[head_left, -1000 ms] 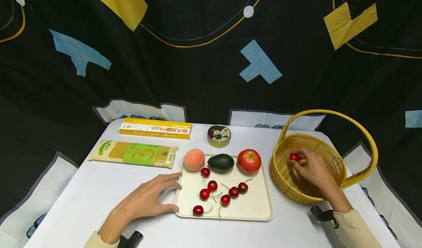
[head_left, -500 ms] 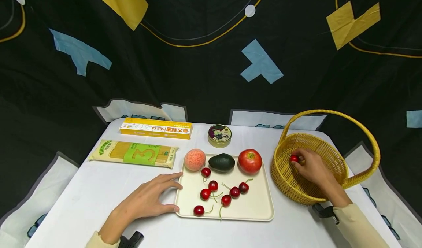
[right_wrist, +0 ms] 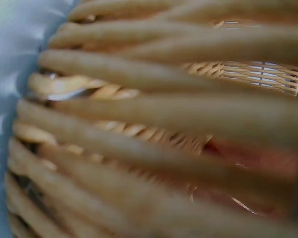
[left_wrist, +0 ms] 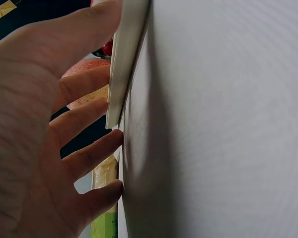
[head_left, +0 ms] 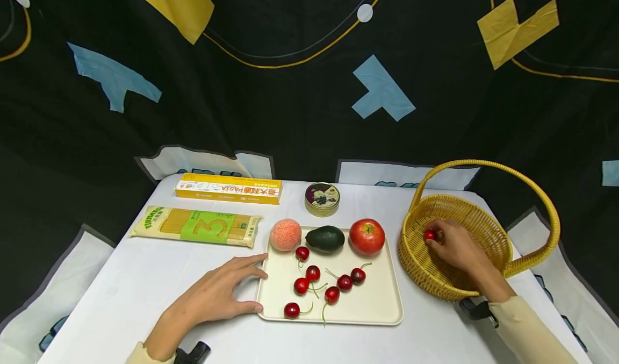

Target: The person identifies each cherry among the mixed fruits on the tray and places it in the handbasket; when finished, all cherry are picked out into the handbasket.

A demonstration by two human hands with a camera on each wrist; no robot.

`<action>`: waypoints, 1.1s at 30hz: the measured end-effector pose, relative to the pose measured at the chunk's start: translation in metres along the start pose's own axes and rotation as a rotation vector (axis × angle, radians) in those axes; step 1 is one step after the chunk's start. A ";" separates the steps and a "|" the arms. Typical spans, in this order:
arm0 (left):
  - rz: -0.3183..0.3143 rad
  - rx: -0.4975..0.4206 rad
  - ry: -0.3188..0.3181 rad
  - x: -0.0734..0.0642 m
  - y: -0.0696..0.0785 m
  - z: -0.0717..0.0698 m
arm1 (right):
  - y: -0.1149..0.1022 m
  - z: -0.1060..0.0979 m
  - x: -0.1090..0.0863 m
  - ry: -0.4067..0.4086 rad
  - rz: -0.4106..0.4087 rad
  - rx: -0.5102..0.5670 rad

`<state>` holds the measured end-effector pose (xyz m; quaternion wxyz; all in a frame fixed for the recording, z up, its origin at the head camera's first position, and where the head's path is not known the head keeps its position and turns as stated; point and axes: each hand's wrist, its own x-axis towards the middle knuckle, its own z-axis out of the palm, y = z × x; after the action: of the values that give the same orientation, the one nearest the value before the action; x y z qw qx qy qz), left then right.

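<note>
My right hand [head_left: 456, 245] reaches down inside a yellow wicker basket [head_left: 417, 270] with a tall handle. Thumb and fingertips pinch a red cherry [head_left: 429, 235] low over the woven floor. Blurred strands of the basket wall [right_wrist: 154, 109] fill most of the right wrist view. On the left, my other hand [head_left: 213, 294] spreads its fingers against the left edge of a cream tray [head_left: 367, 305]. In the left wrist view, its thumb and fingers meet the tray's side [left_wrist: 123, 59]. Several stemmed cherries [head_left: 345, 283] lie scattered on that tray, below a peach [head_left: 286, 235], an avocado [head_left: 325, 239] and an apple [head_left: 366, 237].
Left of the tray's back lies a bag of pasta [head_left: 195, 226], with a yellow pasta box [head_left: 228, 188] behind it. A round tin [head_left: 322, 199] stands behind the avocado. The white-covered table [head_left: 121, 294] ends at a black curtain [head_left: 290, 111].
The right hand and its cherry have shifted very slightly down and left inside the basket. My left hand keeps its place at the tray's edge.
</note>
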<state>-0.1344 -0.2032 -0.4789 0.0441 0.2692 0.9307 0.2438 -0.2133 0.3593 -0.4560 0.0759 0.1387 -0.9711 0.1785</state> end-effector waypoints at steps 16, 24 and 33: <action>-0.028 -0.025 -0.003 -0.004 0.000 0.006 | -0.014 -0.007 0.003 0.000 0.049 0.008; -0.010 0.006 -0.001 -0.002 0.001 0.004 | -0.048 -0.010 -0.003 0.157 0.005 0.031; 0.019 0.045 0.018 -0.001 -0.001 0.003 | -0.087 -0.013 -0.011 0.287 -0.037 0.072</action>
<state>-0.1331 -0.2031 -0.4816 0.0272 0.2768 0.9336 0.2259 -0.1758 0.2887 -0.4183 0.2122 0.1324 -0.9406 0.2295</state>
